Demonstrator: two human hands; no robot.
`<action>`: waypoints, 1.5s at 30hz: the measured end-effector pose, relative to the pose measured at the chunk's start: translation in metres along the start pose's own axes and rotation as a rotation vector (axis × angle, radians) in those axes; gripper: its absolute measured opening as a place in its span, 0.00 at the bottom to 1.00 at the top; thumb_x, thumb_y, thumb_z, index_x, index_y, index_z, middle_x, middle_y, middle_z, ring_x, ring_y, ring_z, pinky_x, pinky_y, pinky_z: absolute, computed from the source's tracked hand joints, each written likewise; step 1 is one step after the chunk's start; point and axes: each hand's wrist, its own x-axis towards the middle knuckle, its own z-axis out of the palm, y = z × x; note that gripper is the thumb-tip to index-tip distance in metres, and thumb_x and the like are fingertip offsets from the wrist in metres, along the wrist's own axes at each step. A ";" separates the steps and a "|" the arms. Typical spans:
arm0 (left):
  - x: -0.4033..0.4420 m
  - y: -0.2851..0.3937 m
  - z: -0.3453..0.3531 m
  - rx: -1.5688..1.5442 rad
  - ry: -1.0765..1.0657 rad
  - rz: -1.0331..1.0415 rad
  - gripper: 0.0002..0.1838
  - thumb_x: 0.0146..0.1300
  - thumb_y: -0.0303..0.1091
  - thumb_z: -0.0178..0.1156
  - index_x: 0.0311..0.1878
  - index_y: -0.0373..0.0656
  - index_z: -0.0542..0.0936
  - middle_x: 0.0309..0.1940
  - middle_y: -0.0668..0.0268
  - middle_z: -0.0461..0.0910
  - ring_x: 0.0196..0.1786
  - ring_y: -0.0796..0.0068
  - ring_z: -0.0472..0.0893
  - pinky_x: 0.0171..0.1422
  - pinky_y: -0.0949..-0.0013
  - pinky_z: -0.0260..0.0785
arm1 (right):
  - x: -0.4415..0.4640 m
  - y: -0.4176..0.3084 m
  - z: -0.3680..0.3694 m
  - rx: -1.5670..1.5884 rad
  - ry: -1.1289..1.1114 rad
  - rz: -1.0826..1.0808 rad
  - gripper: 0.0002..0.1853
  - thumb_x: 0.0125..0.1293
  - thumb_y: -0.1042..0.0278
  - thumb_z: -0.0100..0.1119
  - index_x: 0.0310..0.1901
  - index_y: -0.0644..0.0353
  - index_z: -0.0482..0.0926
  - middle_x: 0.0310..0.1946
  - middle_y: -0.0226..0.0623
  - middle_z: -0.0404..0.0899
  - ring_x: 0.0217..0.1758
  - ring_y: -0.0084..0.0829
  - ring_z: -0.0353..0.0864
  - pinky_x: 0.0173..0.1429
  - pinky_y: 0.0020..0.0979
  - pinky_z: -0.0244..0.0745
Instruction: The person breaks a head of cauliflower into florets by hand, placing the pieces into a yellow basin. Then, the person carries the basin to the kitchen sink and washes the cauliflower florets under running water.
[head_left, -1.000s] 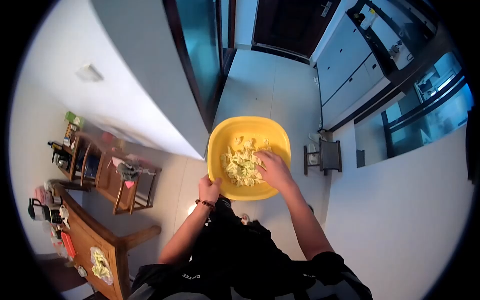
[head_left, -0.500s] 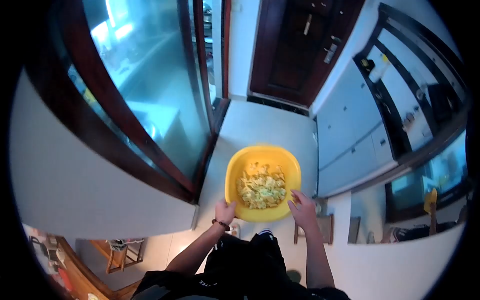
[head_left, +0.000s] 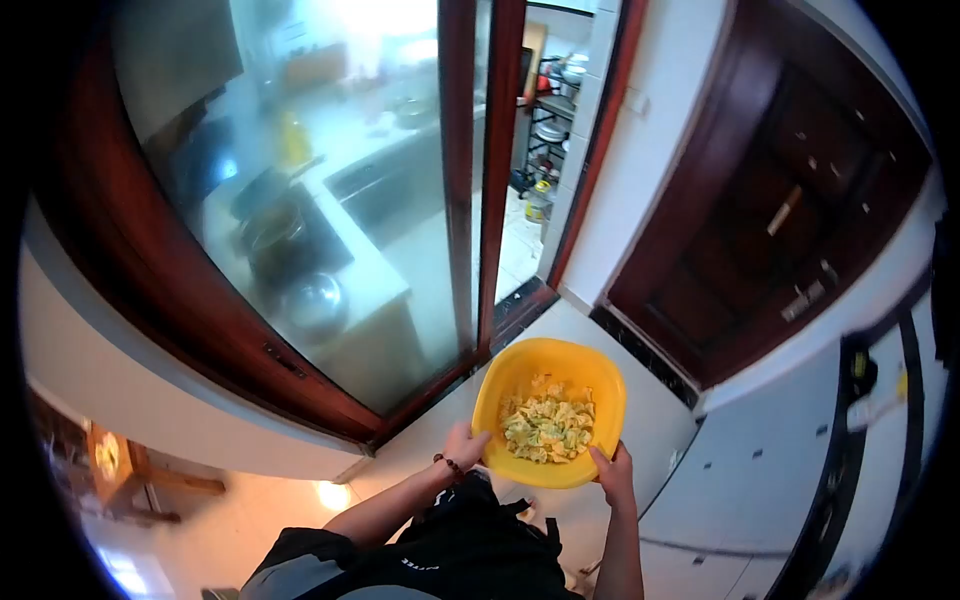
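A yellow basin [head_left: 498, 385] is held out in front of my body, above the tiled floor. Pale yellow-green pieces of food [head_left: 545, 425], like cauliflower or cabbage, lie in it. My left hand [head_left: 467, 447], with a beaded bracelet at the wrist, grips the basin's lower left rim, thumb over the edge. At the lower right rim my right hand [head_left: 614, 474] holds on too, with the thumb on top and the fingers on the outer side.
A glass sliding door [head_left: 400, 300] with a dark red frame stands at the left, a kitchen counter behind it. A narrow opening shows a shelf rack [head_left: 552, 130]. A dark door [head_left: 770, 200] and grey cabinet [head_left: 740, 470] are on the right.
My right hand has gone from over the food to the basin's right rim and grips it. The view has turned left, bringing the glass door and the opening closer.
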 end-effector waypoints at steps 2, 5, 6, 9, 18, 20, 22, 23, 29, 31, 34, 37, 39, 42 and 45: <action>0.004 0.018 0.003 -0.026 0.073 -0.020 0.16 0.67 0.32 0.60 0.50 0.28 0.82 0.34 0.53 0.88 0.31 0.63 0.90 0.34 0.61 0.85 | 0.018 -0.038 0.005 0.161 -0.158 0.083 0.19 0.70 0.76 0.59 0.61 0.69 0.73 0.51 0.43 0.83 0.46 0.33 0.87 0.43 0.33 0.85; 0.061 0.050 0.023 -0.035 0.169 -0.043 0.15 0.67 0.32 0.61 0.49 0.30 0.83 0.35 0.55 0.88 0.32 0.64 0.89 0.34 0.61 0.85 | 0.124 -0.015 0.006 0.159 -0.214 0.000 0.18 0.67 0.79 0.57 0.58 0.70 0.76 0.48 0.42 0.84 0.44 0.32 0.87 0.43 0.33 0.84; 0.082 0.059 0.029 -0.018 0.202 -0.032 0.15 0.67 0.33 0.61 0.49 0.31 0.83 0.35 0.56 0.88 0.32 0.64 0.89 0.34 0.62 0.85 | 0.152 -0.020 0.004 0.150 -0.236 -0.002 0.18 0.67 0.79 0.57 0.58 0.70 0.76 0.48 0.42 0.84 0.44 0.32 0.87 0.43 0.33 0.84; 0.168 0.029 0.065 0.048 0.258 0.012 0.14 0.68 0.33 0.62 0.50 0.32 0.82 0.35 0.57 0.88 0.32 0.65 0.89 0.33 0.62 0.85 | 0.238 -0.031 -0.005 0.161 -0.239 -0.019 0.17 0.64 0.83 0.54 0.55 0.71 0.77 0.46 0.41 0.85 0.42 0.32 0.87 0.44 0.32 0.84; 0.348 0.163 0.075 -0.117 0.194 -0.097 0.27 0.69 0.39 0.65 0.66 0.36 0.74 0.51 0.53 0.85 0.43 0.63 0.90 0.34 0.61 0.87 | 0.462 -0.116 -0.005 -0.042 -0.216 -0.061 0.16 0.60 0.82 0.56 0.50 0.73 0.82 0.43 0.41 0.87 0.43 0.29 0.87 0.48 0.31 0.80; 0.387 0.172 0.072 -0.227 0.275 -0.115 0.25 0.70 0.40 0.65 0.64 0.37 0.75 0.51 0.55 0.85 0.42 0.66 0.89 0.33 0.63 0.87 | 0.522 -0.130 0.004 -0.087 -0.252 -0.090 0.17 0.59 0.81 0.57 0.51 0.73 0.82 0.43 0.41 0.88 0.43 0.29 0.87 0.49 0.31 0.80; 0.426 0.164 0.037 -0.342 0.334 -0.120 0.18 0.73 0.38 0.62 0.60 0.38 0.77 0.48 0.57 0.85 0.39 0.68 0.89 0.34 0.64 0.86 | 0.561 -0.140 0.041 -0.104 -0.251 -0.099 0.17 0.59 0.82 0.56 0.51 0.73 0.82 0.43 0.41 0.88 0.43 0.29 0.87 0.49 0.31 0.80; 0.444 0.154 0.015 -0.387 0.371 -0.134 0.16 0.74 0.37 0.61 0.59 0.38 0.77 0.47 0.58 0.85 0.39 0.68 0.89 0.34 0.65 0.86 | 0.580 -0.150 0.068 -0.116 -0.269 -0.101 0.17 0.59 0.82 0.56 0.51 0.73 0.82 0.43 0.41 0.88 0.43 0.29 0.87 0.49 0.31 0.80; 0.491 0.172 -0.039 -0.483 0.583 -0.228 0.09 0.72 0.26 0.61 0.48 0.30 0.83 0.37 0.57 0.87 0.35 0.70 0.88 0.38 0.70 0.85 | 0.678 -0.217 0.177 -0.088 -0.459 -0.056 0.17 0.59 0.82 0.54 0.51 0.75 0.81 0.43 0.42 0.86 0.43 0.30 0.86 0.48 0.31 0.81; 0.502 0.193 -0.060 -0.518 0.602 -0.211 0.10 0.72 0.24 0.60 0.52 0.31 0.84 0.40 0.56 0.88 0.38 0.69 0.89 0.39 0.70 0.85 | 0.698 -0.271 0.228 -0.172 -0.497 -0.092 0.17 0.60 0.83 0.54 0.50 0.75 0.81 0.43 0.41 0.86 0.42 0.30 0.86 0.48 0.31 0.81; 0.525 0.201 -0.102 0.102 0.750 -0.045 0.14 0.68 0.28 0.65 0.55 0.38 0.85 0.43 0.53 0.89 0.42 0.68 0.90 0.44 0.67 0.84 | 0.740 -0.329 0.304 -0.139 -0.622 -0.040 0.17 0.59 0.84 0.55 0.50 0.75 0.81 0.44 0.42 0.87 0.42 0.30 0.86 0.48 0.30 0.81; 0.558 0.248 -0.153 -0.217 0.756 -0.268 0.16 0.66 0.28 0.67 0.57 0.39 0.84 0.46 0.55 0.88 0.43 0.67 0.90 0.45 0.65 0.84 | 0.794 -0.359 0.373 -0.122 -0.690 0.009 0.17 0.59 0.84 0.55 0.51 0.75 0.80 0.44 0.43 0.87 0.41 0.32 0.87 0.46 0.31 0.83; 0.594 0.253 -0.184 -0.503 0.695 -0.464 0.18 0.65 0.27 0.68 0.58 0.38 0.83 0.49 0.57 0.87 0.44 0.66 0.89 0.44 0.66 0.85 | 0.831 -0.367 0.426 -0.119 -0.715 0.059 0.16 0.60 0.84 0.56 0.51 0.75 0.79 0.43 0.44 0.86 0.40 0.34 0.88 0.43 0.34 0.85; 0.688 0.238 -0.222 -0.404 0.833 -0.174 0.15 0.70 0.31 0.64 0.58 0.38 0.82 0.51 0.57 0.85 0.40 0.66 0.89 0.40 0.66 0.85 | 0.873 -0.407 0.502 -0.095 -0.763 0.107 0.16 0.61 0.83 0.56 0.52 0.74 0.79 0.43 0.46 0.86 0.38 0.36 0.89 0.38 0.36 0.86; 0.762 0.282 -0.247 -0.455 0.826 -0.252 0.15 0.68 0.36 0.66 0.54 0.40 0.83 0.49 0.56 0.87 0.38 0.68 0.90 0.36 0.69 0.83 | 0.932 -0.415 0.547 -0.099 -0.770 0.105 0.16 0.61 0.84 0.55 0.52 0.74 0.79 0.43 0.47 0.86 0.38 0.37 0.88 0.39 0.35 0.85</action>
